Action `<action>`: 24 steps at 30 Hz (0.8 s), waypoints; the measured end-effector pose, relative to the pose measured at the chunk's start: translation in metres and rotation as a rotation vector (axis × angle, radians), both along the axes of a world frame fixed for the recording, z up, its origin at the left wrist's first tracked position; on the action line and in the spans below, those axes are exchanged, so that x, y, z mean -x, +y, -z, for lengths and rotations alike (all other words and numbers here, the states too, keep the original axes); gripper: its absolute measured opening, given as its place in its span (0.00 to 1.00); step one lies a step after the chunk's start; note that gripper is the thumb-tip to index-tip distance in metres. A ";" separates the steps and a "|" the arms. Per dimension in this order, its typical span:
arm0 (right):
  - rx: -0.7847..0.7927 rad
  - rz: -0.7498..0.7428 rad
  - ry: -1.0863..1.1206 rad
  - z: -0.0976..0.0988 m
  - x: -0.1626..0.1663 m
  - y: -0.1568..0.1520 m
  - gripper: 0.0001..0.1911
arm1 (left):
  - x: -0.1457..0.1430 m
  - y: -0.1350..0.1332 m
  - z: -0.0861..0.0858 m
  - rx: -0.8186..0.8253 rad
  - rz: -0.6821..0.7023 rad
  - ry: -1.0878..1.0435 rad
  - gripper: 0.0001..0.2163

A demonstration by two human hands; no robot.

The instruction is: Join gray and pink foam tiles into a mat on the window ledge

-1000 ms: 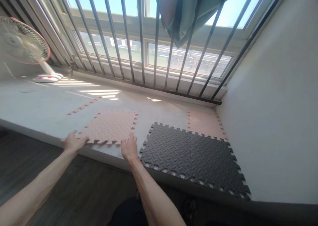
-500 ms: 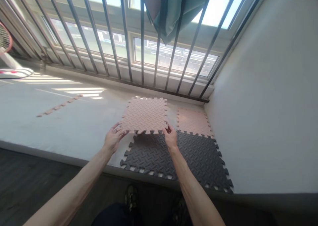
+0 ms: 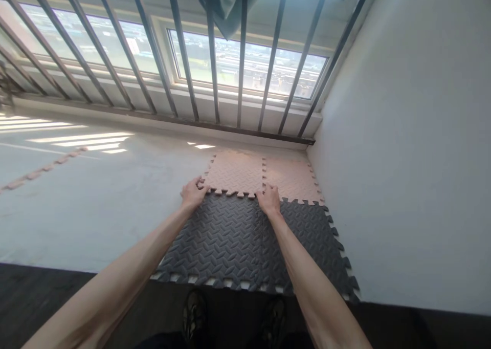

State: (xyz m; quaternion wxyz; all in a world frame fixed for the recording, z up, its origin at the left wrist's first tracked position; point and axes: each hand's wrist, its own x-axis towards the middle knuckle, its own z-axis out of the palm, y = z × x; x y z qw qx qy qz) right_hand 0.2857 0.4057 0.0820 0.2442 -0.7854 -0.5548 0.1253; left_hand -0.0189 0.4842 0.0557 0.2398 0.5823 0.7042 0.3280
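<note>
Nearest, at bottom centre, two dark shoes (image 3: 195, 310) on the dark wooden floor (image 3: 46, 292), seen between two bare forearms reaching forward. Beyond, a raised pale ledge (image 3: 95, 211) carrying two dark grey foam mat tiles (image 3: 226, 241), interlocked side by side, their toothed front edge overhanging the ledge rim slightly. Further on, left hand (image 3: 194, 193) curled over the near-left corner of a pink foam tile (image 3: 236, 172), fingers bent narrow and pressing on its toothed edge where it meets the grey tiles; whether the corner is pinched or only pushed down, not discernible. Right hand (image 3: 269, 199) likewise closed narrow on the near-right corner of the same pink tile, at the junction with a second pink tile (image 3: 291, 180) lying just beside it to the right and touching the white side wall (image 3: 402, 134). Pink tile flat on the ledge, behind the left grey tile, teeth meeting those of its neighbours. Off to the far left, a thin pink edging strip (image 3: 38, 171) lying alone on the ledge among sunlit stripes. Farthest, slanted dark metal bars (image 3: 213, 57) before a window (image 3: 245, 65), with a teal cloth (image 3: 226, 3) hanging at the top.
</note>
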 end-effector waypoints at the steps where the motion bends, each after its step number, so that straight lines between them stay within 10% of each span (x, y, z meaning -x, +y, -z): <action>1: -0.020 -0.030 -0.028 0.004 0.001 -0.003 0.26 | 0.003 -0.002 0.000 0.003 0.029 0.105 0.31; 18: -0.020 -0.194 -0.168 0.003 -0.008 -0.010 0.23 | 0.012 -0.005 -0.012 0.070 0.170 0.450 0.30; 24: -0.108 -0.280 -0.228 0.004 -0.006 -0.032 0.27 | 0.000 -0.034 -0.015 -0.223 0.394 0.553 0.34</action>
